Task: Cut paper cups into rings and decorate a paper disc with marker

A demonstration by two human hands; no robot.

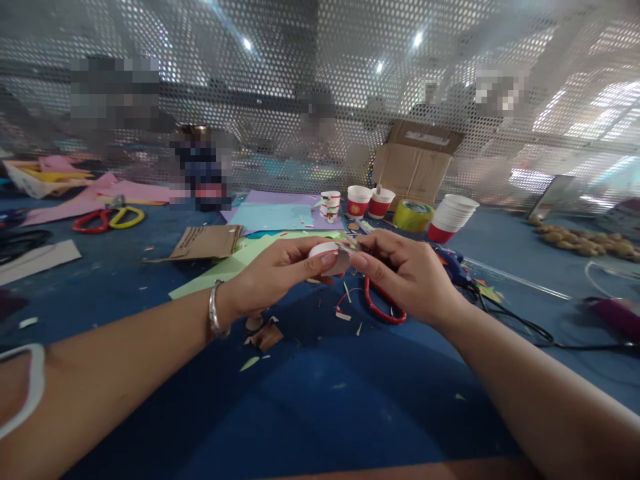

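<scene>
My left hand, with a silver bangle at the wrist, is closed on a small white roll of tape held over the blue table. My right hand meets it from the right, fingers pinched at the roll's edge and also wrapped around the red handles of a pair of scissors that hang below the palm. What the right fingertips pinch is too small to make out. Paper and cardboard scraps lie under my hands.
Red-and-white paper cups, a stack of cups, a yellow tape roll, coloured paper sheets, cardboard pieces, a cardboard box, red-and-yellow scissors and a blue glue gun with black cable lie around. People sit behind a perforated screen.
</scene>
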